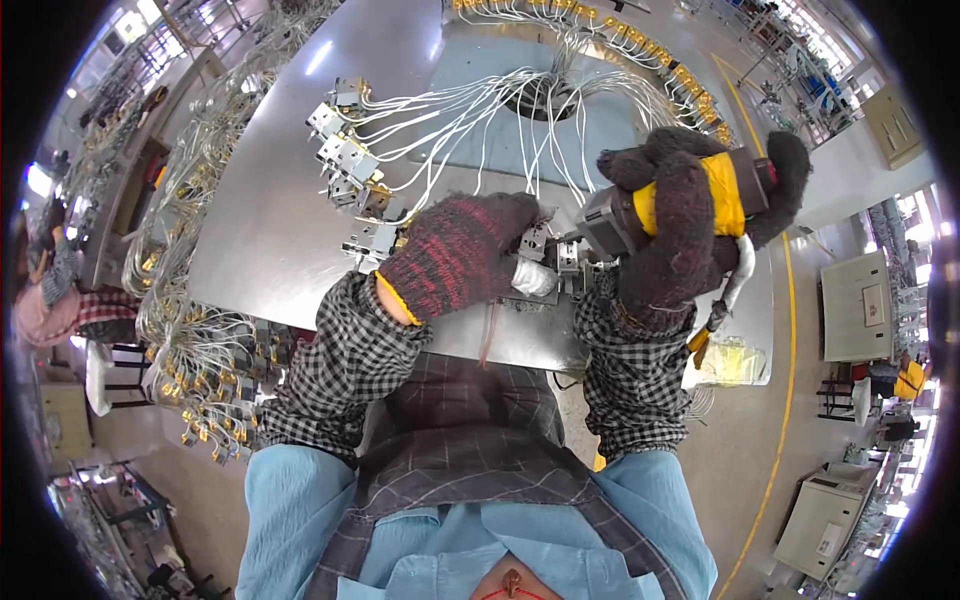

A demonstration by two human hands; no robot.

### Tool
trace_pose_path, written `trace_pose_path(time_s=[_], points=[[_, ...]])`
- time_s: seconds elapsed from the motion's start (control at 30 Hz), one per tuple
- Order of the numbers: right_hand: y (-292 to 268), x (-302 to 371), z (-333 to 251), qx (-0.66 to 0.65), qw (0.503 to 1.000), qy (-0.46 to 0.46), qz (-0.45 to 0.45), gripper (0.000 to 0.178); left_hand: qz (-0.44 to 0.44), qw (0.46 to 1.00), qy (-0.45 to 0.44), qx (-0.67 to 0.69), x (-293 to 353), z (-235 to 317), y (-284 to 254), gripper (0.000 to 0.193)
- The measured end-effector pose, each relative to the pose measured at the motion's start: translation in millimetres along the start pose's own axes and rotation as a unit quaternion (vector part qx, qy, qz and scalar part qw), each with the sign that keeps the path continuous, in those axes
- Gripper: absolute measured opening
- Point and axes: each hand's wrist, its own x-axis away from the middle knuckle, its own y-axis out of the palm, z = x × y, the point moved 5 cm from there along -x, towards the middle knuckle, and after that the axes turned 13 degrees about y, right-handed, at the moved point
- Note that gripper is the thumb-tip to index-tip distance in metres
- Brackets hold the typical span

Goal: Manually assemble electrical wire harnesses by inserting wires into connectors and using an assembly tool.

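My left hand (455, 250), in a dark red and black knit glove with a yellow cuff, is closed at a small metal connector block (533, 240). Its fingertips are partly hidden there. My right hand (682, 235), in a dark knit glove, wraps round a boxy grey hand-held power tool (608, 222) bound with yellow tape. The tool's front end points left, close to a second small metal block (568, 256). A silvery wrapped piece (533, 278) lies just below the blocks. White wires (535, 160) run from the blocks up to a round dark opening.
More metal blocks (348, 155) on white wires line the left of the shiny metal table (260, 220). Yellow-ended wires (690, 85) hang along the far right edge. Bundled wires (200, 330) hang at the left. A yellow taped patch (733, 362) marks the right corner.
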Motion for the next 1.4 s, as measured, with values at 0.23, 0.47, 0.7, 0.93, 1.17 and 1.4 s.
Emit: trace_pose_path(time_s=[0.23,0.47,0.7,0.93,1.17,1.4], points=[[7,7,8,0.087,0.99,-0.102,-0.05,0.073,0.021,0.999,0.0,0.037,7,7,-8,0.067],[12,10,7,0.127,0.981,-0.114,-0.093,0.074,0.116,0.984,0.133,-0.017,52,-6,-51,0.09],[12,11,24,0.037,0.994,-0.053,-0.093,0.068,0.044,0.978,0.054,-0.196,98,-51,-57,0.061],[8,9,47,-0.067,0.993,-0.022,-0.099,0.075,0.028,0.994,-0.101,-0.01,89,-38,-90,0.054],[10,6,47,-0.015,0.998,-0.025,-0.056,0.075,0.239,0.909,0.02,0.341,80,-37,-71,0.054],[18,11,46,-0.022,0.995,0.003,-0.101,0.076,0.382,0.618,0.018,0.687,93,-35,-27,0.047]])
